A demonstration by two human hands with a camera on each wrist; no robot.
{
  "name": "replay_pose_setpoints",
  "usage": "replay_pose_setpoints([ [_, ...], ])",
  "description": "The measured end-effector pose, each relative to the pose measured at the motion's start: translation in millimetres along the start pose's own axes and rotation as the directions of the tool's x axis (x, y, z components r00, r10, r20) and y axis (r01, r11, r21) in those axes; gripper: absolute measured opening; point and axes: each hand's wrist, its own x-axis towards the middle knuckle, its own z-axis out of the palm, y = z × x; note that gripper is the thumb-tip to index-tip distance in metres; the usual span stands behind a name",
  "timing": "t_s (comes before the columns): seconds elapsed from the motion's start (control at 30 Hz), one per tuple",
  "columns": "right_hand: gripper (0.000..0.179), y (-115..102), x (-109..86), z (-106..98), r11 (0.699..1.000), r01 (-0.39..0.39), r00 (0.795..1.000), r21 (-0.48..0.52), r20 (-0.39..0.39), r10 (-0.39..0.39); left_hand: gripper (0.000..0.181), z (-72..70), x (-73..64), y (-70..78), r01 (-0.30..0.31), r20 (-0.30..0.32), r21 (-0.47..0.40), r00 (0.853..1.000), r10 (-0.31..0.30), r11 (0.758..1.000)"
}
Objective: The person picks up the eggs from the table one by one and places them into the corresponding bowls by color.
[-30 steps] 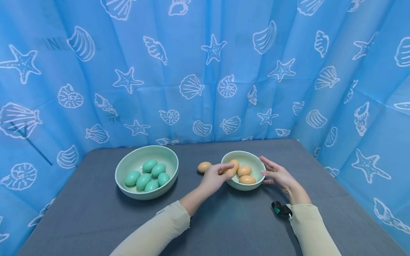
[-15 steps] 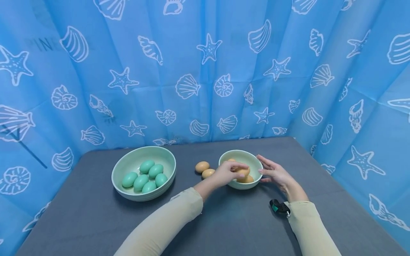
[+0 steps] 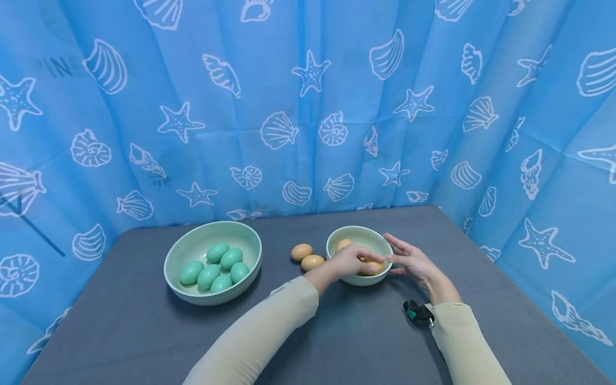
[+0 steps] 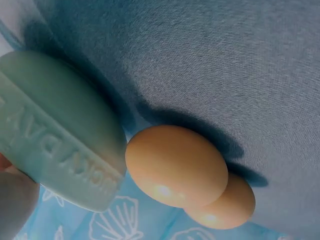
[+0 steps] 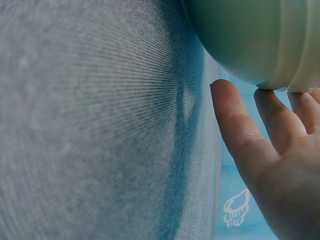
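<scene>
My left hand [image 3: 353, 261] reaches into the small pale green bowl [image 3: 358, 231], its fingers and thumb around a brown egg [image 3: 377, 266] by the right inner wall. Another brown egg [image 3: 343, 244] shows behind the hand; the hand hides part of the bowl's inside. On the bowl's right side my right hand [image 3: 417, 266] rests extended fingertips; the right wrist view shows straight fingers [image 5: 235, 112] against the outer wall. Left of the bowl, two brown eggs [image 3: 301, 252] lie close together on the cloth, large in the left wrist view, where raised lettering shows on the bowl [image 4: 65, 145].
A larger green bowl [image 3: 175, 280] with several green eggs [image 3: 208, 276] stands to the left. Grey cloth [image 3: 356, 337] covers the table. A blue shell-patterned curtain [image 3: 308, 107] hangs behind and at the right. A small black device [image 3: 417, 312] sits by the right wrist.
My left hand has moved rightward inside the small bowl, from its left side to its right wall. A second loose brown egg now shows beside the first. The right hand has stayed at the bowl.
</scene>
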Motion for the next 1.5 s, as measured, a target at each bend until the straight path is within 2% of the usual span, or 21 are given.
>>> replay_pose_setpoints([
  [0.2, 0.074, 0.3, 0.0, 0.6, 1.0, -0.003, 1.0, -0.002, -0.006, 0.003, 0.034, -0.9, 2.5, 1.0, 0.018, 0.01, -0.019, 1.0, -0.017, 1.0],
  [0.47, 0.074, 2.0, 0.3, -0.2, 1.0, 0.001, 1.0, -0.013, -0.006, -0.002, 0.042, -4.1, 3.6, -0.3, 0.0, 0.01, 0.099, 1.0, -0.001, 0.995],
  [0.77, 0.074, 3.2, -0.3, -0.1, 1.0, 0.008, 1.0, -0.007, -0.003, -0.008, 0.042, 2.4, 14.8, -2.9, 0.003, -0.034, 0.192, 0.999, 0.004, 0.981],
  [0.83, 0.074, 3.8, 0.5, 0.3, 1.0, 0.009, 1.0, -0.006, -0.005, -0.009, 0.042, 2.4, 16.5, -4.1, 0.005, -0.027, 0.218, 1.0, 0.001, 0.976],
  [0.97, 0.074, 3.9, 1.4, -0.4, 1.0, 0.011, 1.0, -0.007, -0.005, -0.011, 0.043, 0.6, 18.5, -5.4, 0.0, 0.009, 0.297, 1.0, -0.002, 0.955],
  [1.13, 0.073, 1.9, 1.4, -1.0, 1.0, 0.019, 1.0, -0.008, 0.001, -0.019, 0.045, 1.6, 16.2, 0.0, -0.002, 0.038, 0.434, 0.999, -0.016, 0.901],
  [1.23, 0.073, 2.1, 1.2, -1.2, 1.0, 0.024, 1.0, -0.007, 0.001, -0.024, 0.046, 3.7, 15.2, 2.8, 0.015, 0.026, 0.496, 0.999, -0.033, 0.868],
  [1.3, 0.073, 2.5, 1.1, -1.3, 1.0, 0.026, 1.0, -0.006, 0.001, -0.026, 0.046, 4.6, 14.7, 3.5, 0.024, 0.015, 0.509, 0.999, -0.037, 0.861],
  [1.4, 0.073, 3.2, 1.0, -1.1, 1.0, 0.027, 1.0, -0.007, -0.001, -0.027, 0.045, 4.6, 14.6, 1.5, 0.024, 0.003, 0.5, 1.0, -0.029, 0.865],
  [1.5, 0.073, 4.1, 1.6, 0.0, 1.0, 0.019, 1.0, -0.008, -0.003, -0.019, 0.043, 2.7, 14.6, -3.7, 0.015, -0.006, 0.445, 1.0, -0.013, 0.895],
])
